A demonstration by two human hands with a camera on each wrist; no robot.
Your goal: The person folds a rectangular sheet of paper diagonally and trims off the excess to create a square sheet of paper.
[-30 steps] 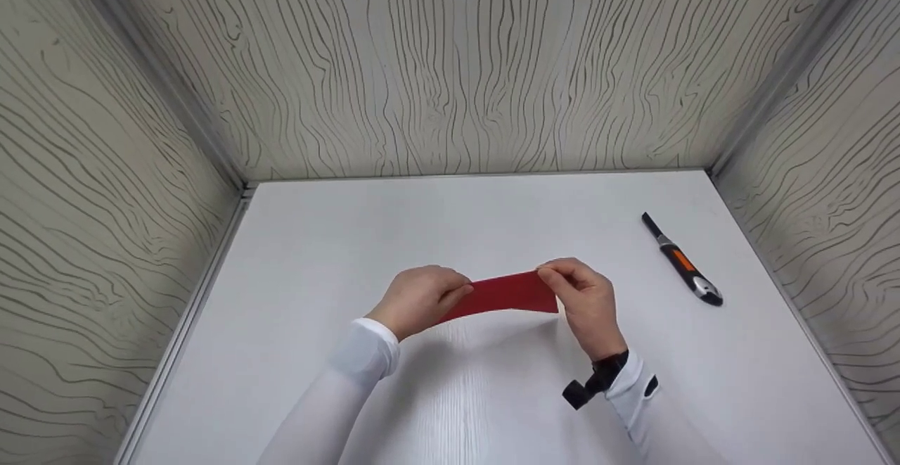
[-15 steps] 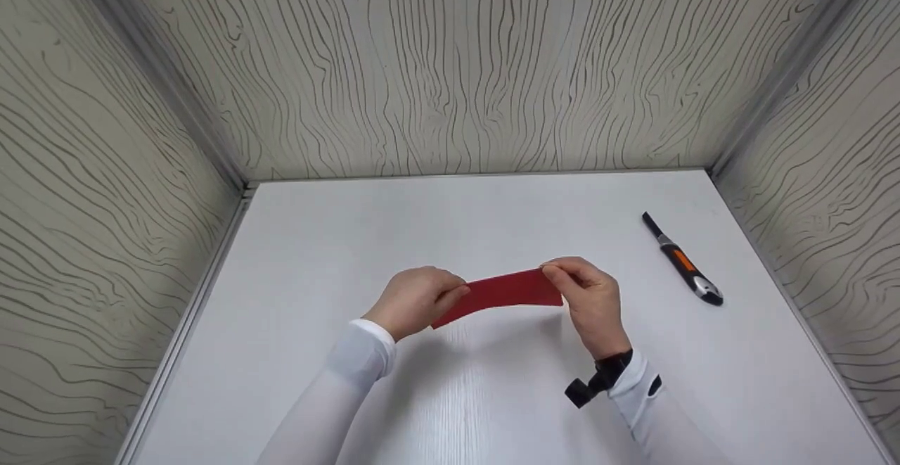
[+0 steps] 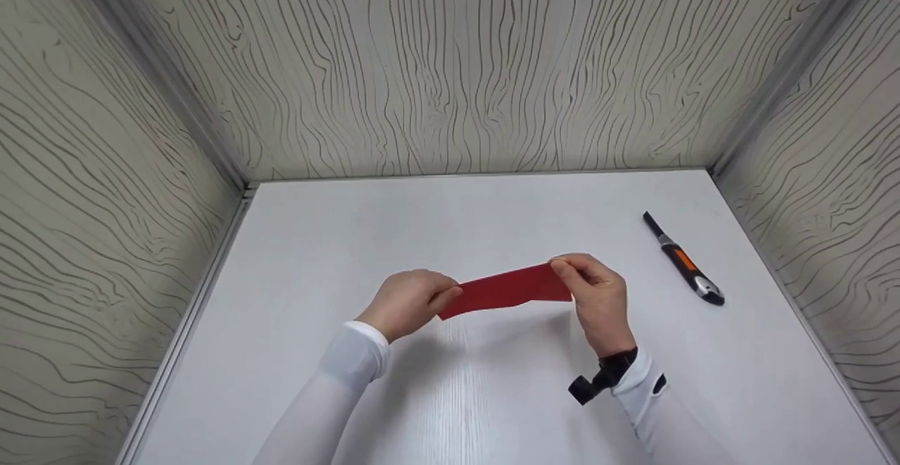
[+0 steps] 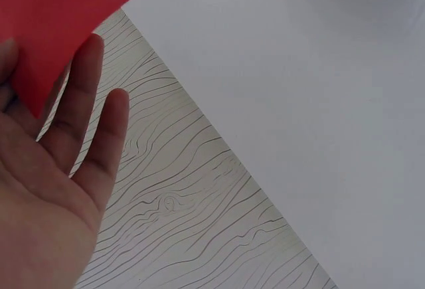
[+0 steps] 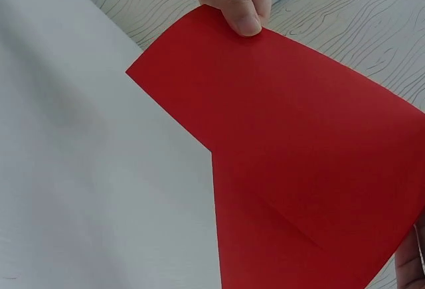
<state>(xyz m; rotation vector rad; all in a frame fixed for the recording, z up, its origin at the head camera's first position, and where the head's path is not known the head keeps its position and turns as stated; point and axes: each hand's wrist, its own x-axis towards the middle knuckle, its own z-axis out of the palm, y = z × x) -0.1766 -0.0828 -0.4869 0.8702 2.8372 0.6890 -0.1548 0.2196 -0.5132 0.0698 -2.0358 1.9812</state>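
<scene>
A strip of red paper (image 3: 503,287) stretches between both hands above the white table. My left hand (image 3: 408,302) pinches its left part at the upper edge, thumb on the near side; this thumb grip (image 5: 239,3) shows at the top of the right wrist view. At the other end my right hand (image 3: 598,300) pinches the upper right corner between thumb and fingers. From the right wrist, the red sheet (image 5: 279,123) shows a bend and a slanting crease line. In the left wrist view, the paper's pointed corner (image 4: 36,96) hangs in front of the left fingers, with two fingers extended.
A slim black tool (image 3: 682,259) with an orange panel and narrow tip lies on the right of the white table (image 3: 316,240). Wood-patterned walls (image 3: 450,64) stand behind and on both sides. A black wrist camera (image 3: 582,389) sticks out beside the right wrist.
My right hand has moved slightly right and away, and my left hand slightly left. More of the red strip shows between them, and its lower edge has changed its curve.
</scene>
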